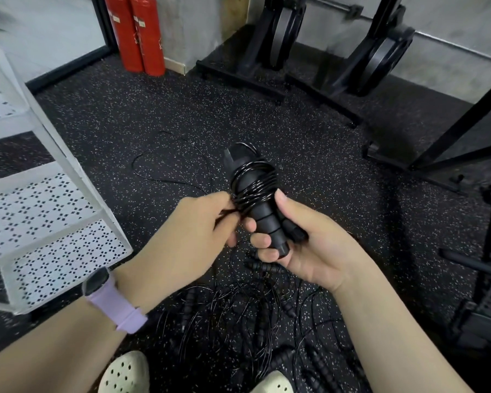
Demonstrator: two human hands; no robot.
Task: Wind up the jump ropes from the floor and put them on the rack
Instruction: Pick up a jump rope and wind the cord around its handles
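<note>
My right hand grips the two black ribbed handles of a jump rope, held together and pointing away from me. Thin black cord is wound in several turns around the handles' upper half. My left hand pinches the cord just left of the winding. The loose rest of that cord trails in loops on the floor beyond my hands. A tangled pile of more black jump ropes lies on the floor under my hands, in front of my feet. The white perforated rack stands at the left.
The floor is black speckled rubber. Two red fire extinguishers stand against the back wall. Black weight-plate stands and a rack's black legs fill the back and right. My two pale clogs show at the bottom edge.
</note>
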